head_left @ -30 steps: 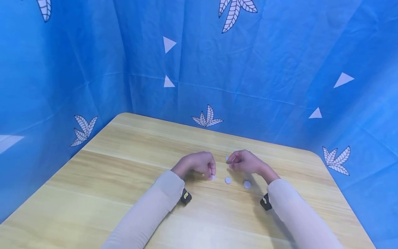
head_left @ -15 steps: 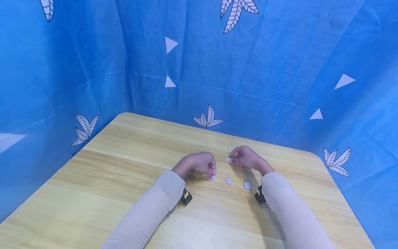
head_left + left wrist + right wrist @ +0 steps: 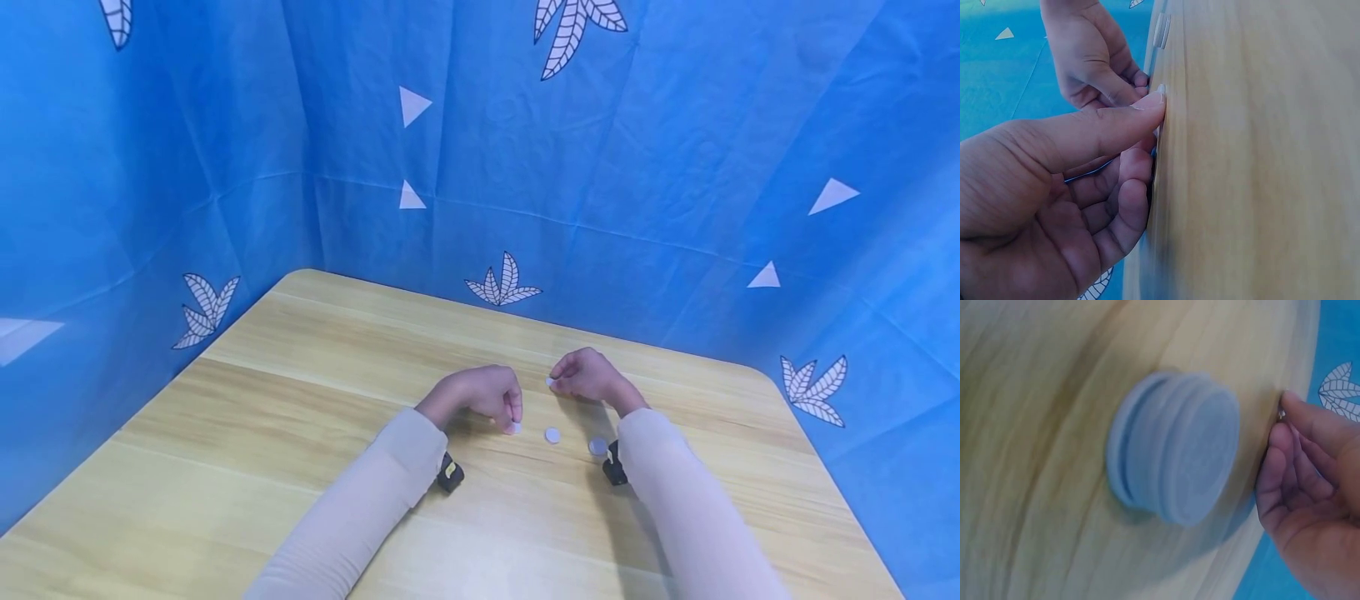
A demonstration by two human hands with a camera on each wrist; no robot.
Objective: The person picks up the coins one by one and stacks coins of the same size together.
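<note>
My left hand [image 3: 487, 393] is low over the table with its thumb and fingertips pinching a small silvery coin [image 3: 515, 428]. In the left wrist view the thumb [image 3: 1116, 128] presses against that coin's edge at the wood. Farther back, my right hand [image 3: 594, 375] pinches another small coin [image 3: 550, 382] between thumb and fingertips, close to the tabletop. Between the hands lies a flat round coin [image 3: 552, 435]. A short stack of silvery coins [image 3: 1200, 453], its lowest piece wider, stands beneath the right wrist.
The wooden table [image 3: 247, 467] reaches to rounded far corners. A blue curtain [image 3: 570, 150] with leaf and triangle prints hangs behind it and at both sides. Black wrist cameras [image 3: 450, 473] sit under both sleeves.
My right hand has shifted slightly at the far coin and its fingertips have closed on it. The right forearm has swung left, over the stack. My left hand stays put.
</note>
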